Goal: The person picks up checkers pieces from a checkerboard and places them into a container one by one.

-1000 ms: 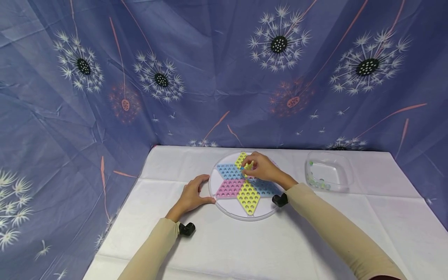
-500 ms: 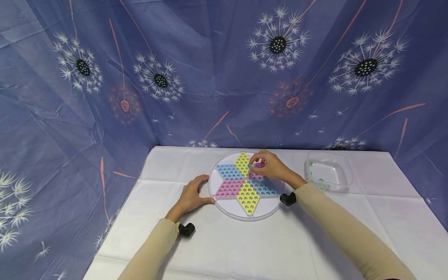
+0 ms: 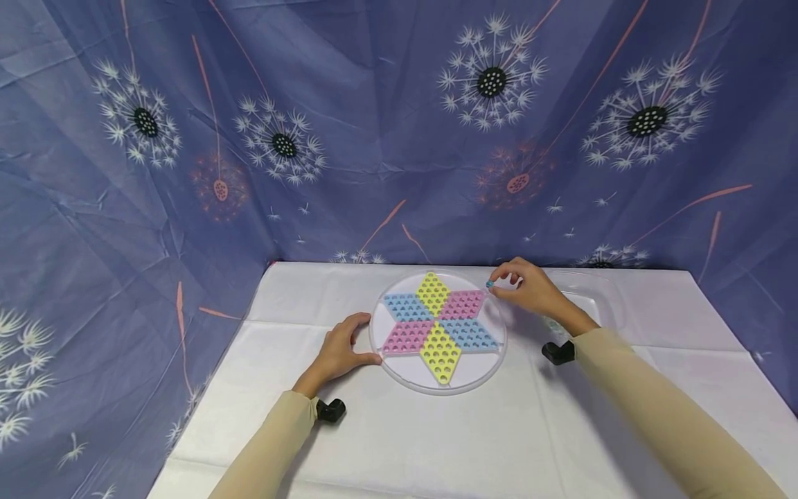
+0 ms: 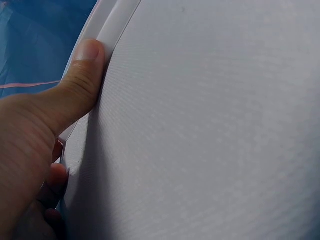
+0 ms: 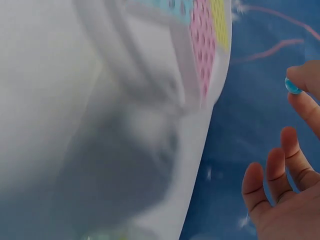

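A blue marble (image 5: 293, 86) is pinched between the thumb and forefinger of my right hand (image 3: 530, 285). This hand is above the table between the game board and the clear container, its other fingers loosely bent. The round Chinese checkers board (image 3: 405, 371) has a star of yellow, pink and blue sections full of holes. My left hand (image 3: 339, 348) rests at the left rim of the board, thumb and forefinger spread apart along it. In the left wrist view, the thumb (image 4: 82, 75) lies straight against the white rim.
A clear plastic container (image 3: 614, 305) stands at the back right of the white-covered table (image 3: 399, 443), partly hidden by my right hand and forearm. A blue dandelion-print cloth (image 3: 374, 138) hangs behind and at the left.
My right hand has moved right, from over the board's star to beyond its right rim, with the blue marble still pinched. The left hand has stayed at the rim.
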Tool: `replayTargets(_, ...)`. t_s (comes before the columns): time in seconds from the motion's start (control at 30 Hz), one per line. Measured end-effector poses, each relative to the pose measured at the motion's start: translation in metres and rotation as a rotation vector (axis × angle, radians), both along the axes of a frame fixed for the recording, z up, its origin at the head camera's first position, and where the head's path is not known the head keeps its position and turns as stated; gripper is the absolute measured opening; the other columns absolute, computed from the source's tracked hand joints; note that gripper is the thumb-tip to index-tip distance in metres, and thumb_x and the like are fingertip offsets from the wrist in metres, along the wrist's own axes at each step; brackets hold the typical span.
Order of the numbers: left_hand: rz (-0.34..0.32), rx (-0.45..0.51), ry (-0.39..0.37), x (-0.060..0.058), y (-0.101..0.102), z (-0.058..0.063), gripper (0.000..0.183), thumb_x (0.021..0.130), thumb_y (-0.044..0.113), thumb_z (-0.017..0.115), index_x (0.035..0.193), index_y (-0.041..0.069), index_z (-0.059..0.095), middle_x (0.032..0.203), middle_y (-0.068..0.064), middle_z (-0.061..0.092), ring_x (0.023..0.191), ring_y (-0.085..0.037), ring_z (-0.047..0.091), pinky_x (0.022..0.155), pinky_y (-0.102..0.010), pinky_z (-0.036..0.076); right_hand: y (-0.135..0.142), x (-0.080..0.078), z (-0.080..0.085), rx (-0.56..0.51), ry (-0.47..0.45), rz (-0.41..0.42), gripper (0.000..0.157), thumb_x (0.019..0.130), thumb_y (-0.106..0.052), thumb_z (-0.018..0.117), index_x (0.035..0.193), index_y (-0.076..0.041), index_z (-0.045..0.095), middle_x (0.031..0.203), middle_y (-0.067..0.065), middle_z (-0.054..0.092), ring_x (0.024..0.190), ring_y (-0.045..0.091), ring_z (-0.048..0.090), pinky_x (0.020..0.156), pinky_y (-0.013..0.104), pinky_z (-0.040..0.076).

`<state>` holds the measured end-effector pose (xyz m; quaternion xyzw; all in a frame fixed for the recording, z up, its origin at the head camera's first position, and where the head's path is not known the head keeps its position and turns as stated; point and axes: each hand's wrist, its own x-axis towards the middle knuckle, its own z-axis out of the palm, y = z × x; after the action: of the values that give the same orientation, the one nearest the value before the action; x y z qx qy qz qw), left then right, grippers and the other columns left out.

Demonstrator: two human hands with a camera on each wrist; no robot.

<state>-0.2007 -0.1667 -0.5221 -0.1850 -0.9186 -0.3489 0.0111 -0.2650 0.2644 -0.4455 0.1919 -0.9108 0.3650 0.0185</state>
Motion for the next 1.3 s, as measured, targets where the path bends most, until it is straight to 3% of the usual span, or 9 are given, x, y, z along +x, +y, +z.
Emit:
replayTargets(0.4, 0.006, -0.007, -0.013, 0.0, -0.002, -0.002, 0.097, 0.069, 0.036, 0.096, 0.15, 0.008, 0.051, 0.102, -0.003, 0.057, 0.081, -0.015, 0.044, 0.078, -0.034, 0.037, 0.071, 0.01, 0.01, 0.011, -0.011, -0.154, 0.027, 0.096, -0.035, 0.074, 0.113, -0.015, 0.075, 0.11, 0.011, 0.057, 0.089, 0.026, 0.049, 0.07, 0.038, 0.047)
replayTargets(0.7, 0.002, 0.003, -0.014, 0.0, -0.002, -0.002, 0.097, 0.069, 0.034, 0.097, 0.149, 0.007, 0.051, 0.1, -0.004, 0.056, 0.082, -0.017, 0.044, 0.077, -0.034, 0.037, 0.109, 0.021, 0.008, 0.032, -0.064, -0.244, 0.04, 0.097, -0.045, 0.069, 0.121, -0.013, 0.071, 0.122, 0.014, 0.056, 0.1, 0.026, 0.048, 0.073, 0.042, 0.044)
replayTargets(1.3, 0.004, 0.002, -0.019, 0.001, 0.001, 0.001, 0.096, 0.07, 0.036, 0.096, 0.149, 0.007, 0.051, 0.098, -0.004, 0.055, 0.081, -0.016, 0.043, 0.077, -0.034, 0.036, 0.126, 0.03, 0.002, 0.029, -0.082, -0.292, 0.042, 0.097, -0.047, 0.069, 0.122, -0.013, 0.071, 0.125, 0.016, 0.055, 0.101, 0.028, 0.049, 0.075, 0.043, 0.044)
